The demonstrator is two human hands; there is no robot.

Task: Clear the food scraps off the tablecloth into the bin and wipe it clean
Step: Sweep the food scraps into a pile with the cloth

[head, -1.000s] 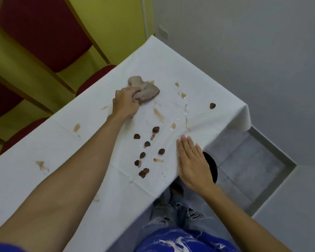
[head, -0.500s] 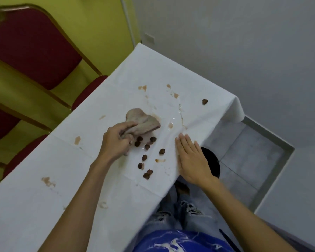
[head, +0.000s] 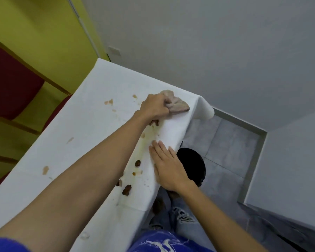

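My left hand (head: 155, 108) grips a crumpled brownish cloth (head: 175, 104) and presses it on the white tablecloth (head: 76, 142) near the far right edge. My right hand (head: 168, 166) lies flat, fingers straight, on the tablecloth's near right edge. Several dark brown food scraps lie beside my left forearm: one scrap (head: 137, 163) alone, a small clump (head: 126, 190) nearer me, another piece (head: 155, 122) just under my left hand. Brown smears (head: 108, 102) stain the tablecloth. A black bin (head: 191, 164) stands on the floor below the table edge, partly hidden by my right hand.
Red-cushioned chairs (head: 11, 84) with wooden frames line the table's left side against a yellow wall. A grey tiled floor (head: 229, 142) and white walls lie to the right. My legs in torn jeans (head: 178, 215) stand against the table's edge.
My left hand has carried the cloth from the middle of the tablecloth, next to the scraps, out to the far right edge. My right hand has stayed flat at the near edge.
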